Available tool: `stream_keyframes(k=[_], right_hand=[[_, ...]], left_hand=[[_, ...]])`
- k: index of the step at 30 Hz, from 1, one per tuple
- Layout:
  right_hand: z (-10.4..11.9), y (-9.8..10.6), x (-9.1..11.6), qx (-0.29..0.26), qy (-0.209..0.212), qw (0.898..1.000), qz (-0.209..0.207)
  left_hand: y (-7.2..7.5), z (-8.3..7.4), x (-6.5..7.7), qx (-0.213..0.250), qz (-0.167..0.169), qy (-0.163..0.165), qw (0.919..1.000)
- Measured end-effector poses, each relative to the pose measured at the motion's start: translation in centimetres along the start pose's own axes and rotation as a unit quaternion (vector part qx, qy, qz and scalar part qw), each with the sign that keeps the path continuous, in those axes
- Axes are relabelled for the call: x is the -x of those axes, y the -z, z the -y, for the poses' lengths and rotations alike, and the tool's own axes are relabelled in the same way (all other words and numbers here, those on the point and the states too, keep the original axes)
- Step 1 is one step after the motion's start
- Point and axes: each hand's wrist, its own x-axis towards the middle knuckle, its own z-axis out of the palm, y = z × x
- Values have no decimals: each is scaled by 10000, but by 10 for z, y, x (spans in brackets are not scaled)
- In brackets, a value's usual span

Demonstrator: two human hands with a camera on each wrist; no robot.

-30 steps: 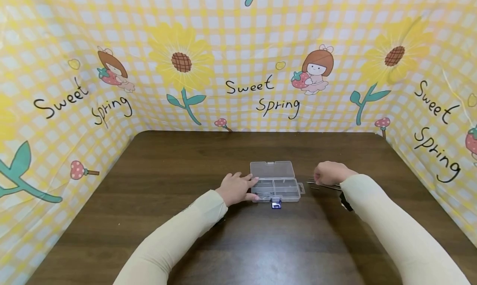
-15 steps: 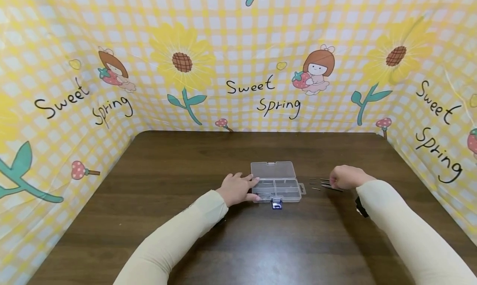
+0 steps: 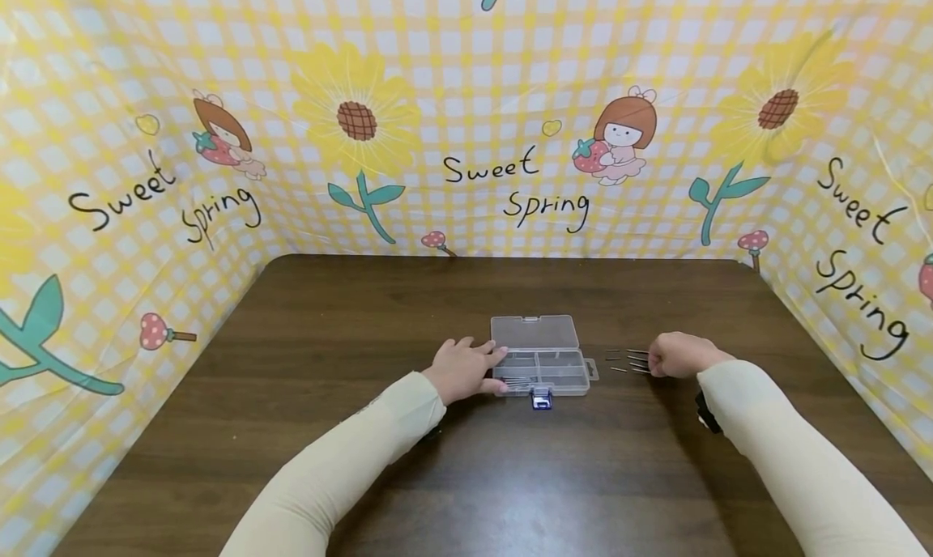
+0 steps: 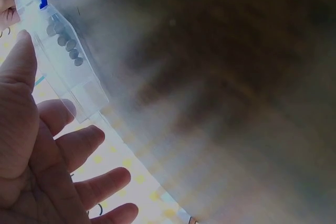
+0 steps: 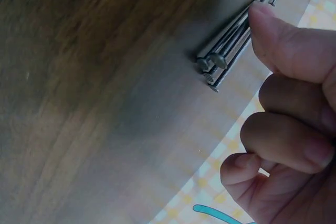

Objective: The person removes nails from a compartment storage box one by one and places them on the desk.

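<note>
Spread over the left end of a clear plastic compartment box (image 3: 568, 390), my left hand (image 3: 461, 371) touches its front with the thumb and its back corner with the index finger. The box's lid (image 3: 534, 333) is swung back, and nails (image 3: 519, 381) lie in the front left compartment. Their round heads (image 4: 68, 45) show through the plastic in the left wrist view. To the right of the box, my right hand (image 3: 678, 355) pinches a nail (image 5: 219, 60) between thumb and index finger. Several long steel nails (image 5: 207, 61) lie close beside it on the table, partly hidden by the hand.
Several smaller nails (image 3: 618, 370) lie between the box's hanging tab (image 3: 593, 369) and my right hand. A blue latch (image 3: 542, 399) hangs at the box's front. The dark wooden table (image 3: 379, 298) is bordered by a yellow checked cloth (image 3: 466, 120) at the back and sides.
My right hand has drawn away from the box to the right, then slightly toward me, uncovering the small nails and the long nails' tips. The left hand stays on the box.
</note>
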Motion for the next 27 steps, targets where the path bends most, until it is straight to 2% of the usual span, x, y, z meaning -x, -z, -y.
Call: stream_keyframes(k=[27], right_hand=[[-1, -5, 0, 31, -75, 9997, -229]], left_hand=[[2, -2, 1, 8, 23, 33, 10000]])
